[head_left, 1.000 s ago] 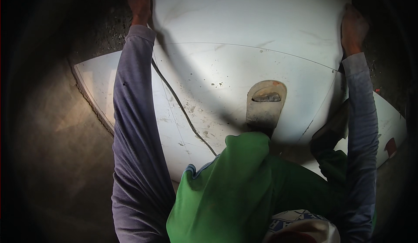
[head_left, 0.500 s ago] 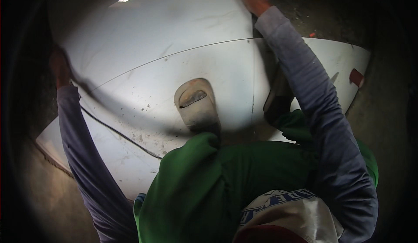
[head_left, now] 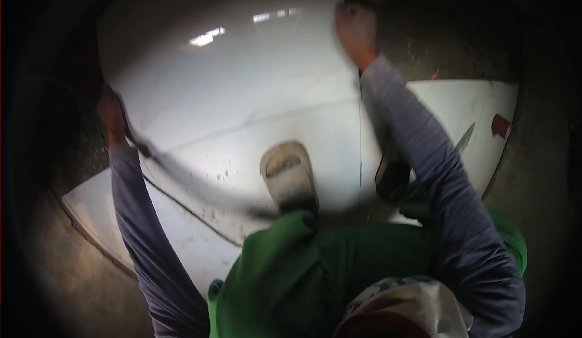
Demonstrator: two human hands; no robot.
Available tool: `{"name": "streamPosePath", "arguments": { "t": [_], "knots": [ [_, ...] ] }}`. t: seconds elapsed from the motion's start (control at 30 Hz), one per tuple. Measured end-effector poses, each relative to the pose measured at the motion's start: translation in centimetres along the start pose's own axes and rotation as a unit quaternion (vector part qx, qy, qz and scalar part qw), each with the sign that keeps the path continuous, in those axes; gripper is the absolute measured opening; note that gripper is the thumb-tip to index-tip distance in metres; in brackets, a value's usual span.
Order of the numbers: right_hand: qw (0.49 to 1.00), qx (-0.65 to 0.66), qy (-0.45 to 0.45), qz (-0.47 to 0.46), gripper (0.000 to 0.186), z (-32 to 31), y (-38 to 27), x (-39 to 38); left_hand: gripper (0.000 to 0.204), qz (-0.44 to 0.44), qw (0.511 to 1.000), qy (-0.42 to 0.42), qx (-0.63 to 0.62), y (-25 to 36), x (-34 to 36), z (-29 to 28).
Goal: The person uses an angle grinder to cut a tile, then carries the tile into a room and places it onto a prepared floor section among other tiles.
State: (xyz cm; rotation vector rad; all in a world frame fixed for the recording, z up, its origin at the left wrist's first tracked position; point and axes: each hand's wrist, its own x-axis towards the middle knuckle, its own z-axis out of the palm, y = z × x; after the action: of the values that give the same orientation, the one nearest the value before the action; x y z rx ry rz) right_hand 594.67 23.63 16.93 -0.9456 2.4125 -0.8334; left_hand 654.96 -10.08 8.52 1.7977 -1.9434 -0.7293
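A large glossy white panel point(head_left: 236, 77) fills the upper middle, its surface catching bright reflections. My right hand point(head_left: 357, 32) is closed at its right edge, with the knuckles showing. At the panel's left edge, my left hand point(head_left: 112, 117) is in shadow and wraps round the border. Below the panel, another white sheet point(head_left: 176, 253) lies on the floor, speckled with dirt. A faint, blurred line crosses between the two. My sandalled foot point(head_left: 290, 177) rests on the white surface between my arms.
A dark cord-like strip point(head_left: 188, 208) runs across the lower left of the white sheet. A small red-brown piece point(head_left: 500, 126) sits at the far right edge of the white surface. Dark, gritty floor point(head_left: 448, 47) surrounds the sheets.
The whole view has shifted, so hands, foot and sheets appear lower and slightly right. Both hands stay at the panel's edges. A second bright reflection now shows on the panel.
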Motion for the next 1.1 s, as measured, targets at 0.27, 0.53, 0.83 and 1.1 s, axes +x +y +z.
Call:
{"name": "streamPosePath", "arguments": {
  "t": [0.27,0.53,0.83,1.1],
  "knots": [
    [0.995,0.055,0.081,0.013,0.034,1.5,-0.4,-4.0,0.051,-0.073,0.989,0.013,-0.127,5.5,-5.9,-1.3],
    [0.996,0.02,-0.049,0.07,0.041,-0.7,-1.4,-4.2,0.056,-0.115,0.993,0.008,-0.015,5.9,-6.0,-2.0],
    [0.892,-0.257,-0.356,-0.111,0.046,-11.0,-3.1,4.3,0.057,-0.069,0.976,-0.106,0.178,14.8,-10.7,-4.5],
    [0.883,-0.142,-0.402,-0.195,0.033,-38.6,-14.2,-2.6,0.052,-0.099,0.818,-0.546,-0.152,49.9,-26.4,-22.9]
  ]
}}
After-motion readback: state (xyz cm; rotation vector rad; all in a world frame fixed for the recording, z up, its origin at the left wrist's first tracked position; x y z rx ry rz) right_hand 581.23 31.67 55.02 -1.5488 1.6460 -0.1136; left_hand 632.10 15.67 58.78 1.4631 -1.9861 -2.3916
